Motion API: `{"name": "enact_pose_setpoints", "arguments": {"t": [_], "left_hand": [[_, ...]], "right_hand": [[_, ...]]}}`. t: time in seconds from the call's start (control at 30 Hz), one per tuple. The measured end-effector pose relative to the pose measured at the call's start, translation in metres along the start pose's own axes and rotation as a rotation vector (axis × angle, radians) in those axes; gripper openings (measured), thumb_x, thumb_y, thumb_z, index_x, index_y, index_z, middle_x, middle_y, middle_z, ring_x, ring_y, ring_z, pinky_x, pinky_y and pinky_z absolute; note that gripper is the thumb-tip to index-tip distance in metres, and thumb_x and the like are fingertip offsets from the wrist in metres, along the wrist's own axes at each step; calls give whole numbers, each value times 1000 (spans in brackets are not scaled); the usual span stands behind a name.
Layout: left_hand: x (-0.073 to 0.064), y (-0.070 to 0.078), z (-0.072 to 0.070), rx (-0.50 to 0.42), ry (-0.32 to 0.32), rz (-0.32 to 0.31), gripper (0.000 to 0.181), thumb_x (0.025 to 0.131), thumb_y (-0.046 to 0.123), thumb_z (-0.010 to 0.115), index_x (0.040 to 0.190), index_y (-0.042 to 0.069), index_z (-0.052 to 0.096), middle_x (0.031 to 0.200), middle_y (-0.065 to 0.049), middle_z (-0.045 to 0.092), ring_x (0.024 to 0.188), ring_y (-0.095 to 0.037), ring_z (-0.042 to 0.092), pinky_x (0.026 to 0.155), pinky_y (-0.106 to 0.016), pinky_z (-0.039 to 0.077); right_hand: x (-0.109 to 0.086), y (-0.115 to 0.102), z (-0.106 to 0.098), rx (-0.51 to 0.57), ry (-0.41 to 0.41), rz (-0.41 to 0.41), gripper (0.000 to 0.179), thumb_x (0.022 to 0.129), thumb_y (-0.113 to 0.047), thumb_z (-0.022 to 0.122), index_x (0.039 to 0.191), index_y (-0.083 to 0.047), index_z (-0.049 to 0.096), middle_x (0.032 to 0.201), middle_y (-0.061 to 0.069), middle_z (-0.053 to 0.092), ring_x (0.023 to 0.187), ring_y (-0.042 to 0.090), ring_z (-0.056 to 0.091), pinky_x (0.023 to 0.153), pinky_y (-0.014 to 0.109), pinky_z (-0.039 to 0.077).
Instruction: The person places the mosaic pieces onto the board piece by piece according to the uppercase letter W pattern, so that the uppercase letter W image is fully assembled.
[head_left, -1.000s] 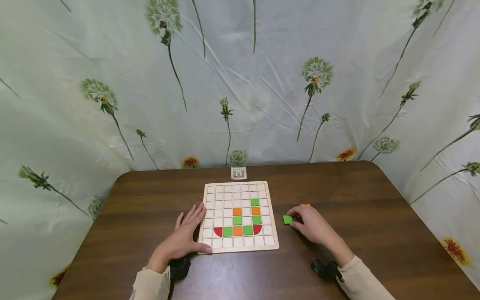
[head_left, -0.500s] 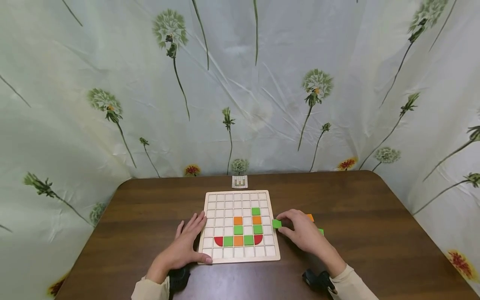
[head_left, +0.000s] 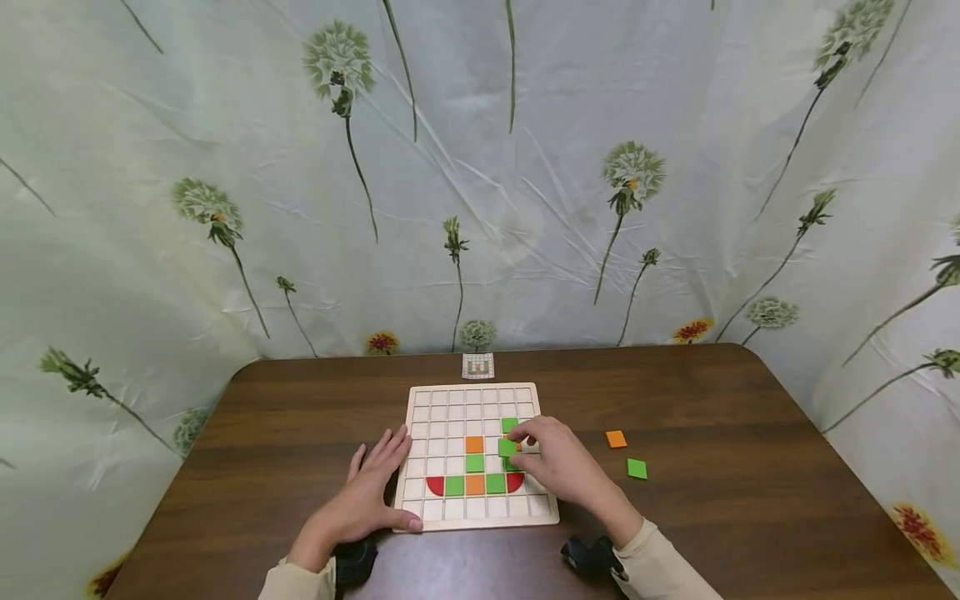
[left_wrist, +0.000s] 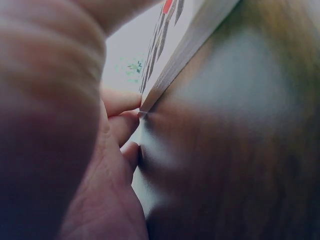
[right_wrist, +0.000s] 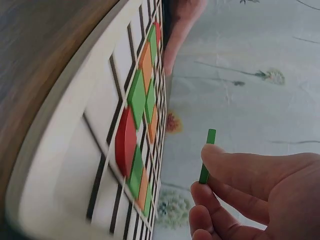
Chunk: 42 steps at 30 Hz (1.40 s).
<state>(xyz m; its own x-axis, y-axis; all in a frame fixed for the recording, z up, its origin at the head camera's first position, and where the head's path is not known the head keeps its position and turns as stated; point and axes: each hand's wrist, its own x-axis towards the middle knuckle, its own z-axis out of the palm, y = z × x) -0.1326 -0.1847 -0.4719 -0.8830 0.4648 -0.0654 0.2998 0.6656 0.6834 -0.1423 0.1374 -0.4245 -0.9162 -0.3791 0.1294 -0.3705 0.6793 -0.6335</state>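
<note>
A white grid board [head_left: 442,415] with a pale wooden rim lies on the table. Green, orange and red tiles fill some of its squares, including an orange tile [head_left: 474,484] and a red quarter-round tile [head_left: 435,486] in a lower row. Between thumb and fingertips, my right hand [head_left: 562,463] pinches a green square tile [right_wrist: 207,156], raised above the board's right part and covering some tiles there. My left hand [head_left: 366,483] rests at the board's left edge, fingers spread fairly straight along the side, thumb on the near left corner.
To the right of the board, a loose orange tile [head_left: 616,439] and a loose green tile [head_left: 637,469] lie on the brown table [head_left: 720,500]. A small printed pattern card [head_left: 477,366] is behind the board. A flowered curtain [head_left: 540,208] hangs beyond the table.
My right hand has carried the green tile left from the table to over the board, uncovering the loose orange and green tiles. The left hand stays at the board's edge.
</note>
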Motion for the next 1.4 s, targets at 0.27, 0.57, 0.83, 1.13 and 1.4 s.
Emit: {"name": "enact_pose_setpoints", "arguments": {"t": [0.27,0.57,0.83,1.13,1.4], "left_hand": [[0,0,0,9,-6,-4,124,69,56,87,158,-1,23,167,-15,12,153,-41,4,113,-64,-8],[2,2,-1,8,-3,2,122,69,53,88,158,-2,24,167,-16,12,153,-41,5,114,-64,-7],[0,3,-2,9,14,20,121,69,52,88,157,-4,26,166,-18,14,152,-43,6,113,-65,-7],[0,4,-2,6,7,18,121,70,52,87,157,-3,25,167,-18,13,152,-43,5,112,-66,-8],[0,3,-1,3,14,24,121,69,50,88,157,-4,26,166,-19,14,151,-45,6,112,-66,-7]], "right_hand": [[12,-12,16,3,-38,-54,20,89,-13,76,108,-9,73,102,0,69,89,20,61,79,38,51],[25,-23,31,-4,-30,-98,19,87,-14,77,106,-9,74,101,0,70,88,20,61,79,33,50],[37,-32,46,-36,-32,-153,21,85,-16,80,103,-8,76,96,1,72,87,15,61,81,31,51],[47,-40,59,-71,-106,-109,20,85,-16,79,103,-8,77,93,-1,72,85,11,60,80,27,50],[53,-46,66,-119,-129,-91,19,83,-18,82,101,-11,79,91,-4,71,84,10,59,79,26,49]]}}
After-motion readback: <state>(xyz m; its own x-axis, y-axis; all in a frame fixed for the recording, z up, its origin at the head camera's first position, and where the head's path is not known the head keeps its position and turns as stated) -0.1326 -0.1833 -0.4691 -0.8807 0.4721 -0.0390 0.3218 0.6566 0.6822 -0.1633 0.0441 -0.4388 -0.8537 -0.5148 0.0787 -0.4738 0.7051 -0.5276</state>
